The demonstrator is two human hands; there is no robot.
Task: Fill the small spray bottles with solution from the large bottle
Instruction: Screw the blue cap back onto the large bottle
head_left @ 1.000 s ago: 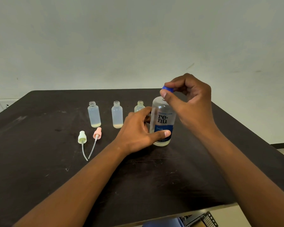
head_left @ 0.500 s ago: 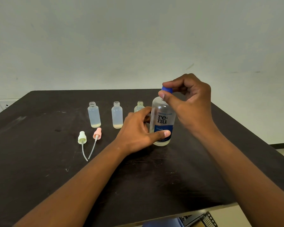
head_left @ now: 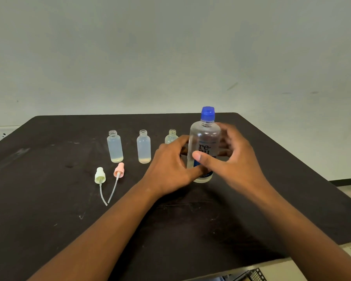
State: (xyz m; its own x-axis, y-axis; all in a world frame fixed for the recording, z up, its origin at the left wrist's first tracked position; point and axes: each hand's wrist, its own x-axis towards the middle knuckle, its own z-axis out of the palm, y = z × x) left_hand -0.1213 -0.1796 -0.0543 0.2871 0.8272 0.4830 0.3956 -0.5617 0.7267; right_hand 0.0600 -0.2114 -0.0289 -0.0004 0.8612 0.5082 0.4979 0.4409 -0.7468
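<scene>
Dark table (head_left: 49, 230) bears bottles (head_left: 115, 147) and spray caps (head_left: 100, 175).

Blue cap (head_left: 208, 112), pink sprayer (head_left: 119, 171), pale-yellow sprayer (head_left: 100, 176), dark-brown table (head_left: 49, 199).

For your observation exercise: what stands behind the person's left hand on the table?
Behind the left hand stands a small open bottle; only its neck and shoulder show. Its lower body and contents are covered.

Upright clear plastic large bottle (head_left: 204, 138) with blue cap (head_left: 208, 112), between the fingers; three uncapped translucent small spray bottles (head_left: 143, 147) left of fingers.
</scene>
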